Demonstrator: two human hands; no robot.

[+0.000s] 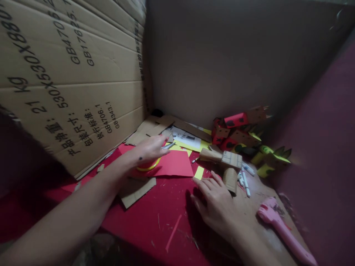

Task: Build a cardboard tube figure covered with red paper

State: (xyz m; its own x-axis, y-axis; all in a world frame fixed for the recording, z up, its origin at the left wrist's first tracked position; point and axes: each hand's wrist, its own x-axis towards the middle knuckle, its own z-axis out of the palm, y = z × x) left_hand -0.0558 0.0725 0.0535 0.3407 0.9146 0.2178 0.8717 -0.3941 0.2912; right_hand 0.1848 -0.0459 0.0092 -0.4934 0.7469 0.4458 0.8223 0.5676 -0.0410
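Nearest the camera, the person's left forearm crosses to the left hand (152, 148), held over a yellow ring (148, 167); its grasp cannot be told. The cardboard box (83, 74) on the left reads "21 kg", "530X530X88…", "GB4706.1" and "GB4343.1". Right of the left hand lies red paper (177, 163), its near edge on the red surface (144, 218), which carries scraps between the forearms. The right hand (217, 197) is released, fingers spread beside a yellow paper strip (199, 172). Farther right are cardboard rolls (230, 179), markers (245, 183) and a pink glue gun (285, 229).
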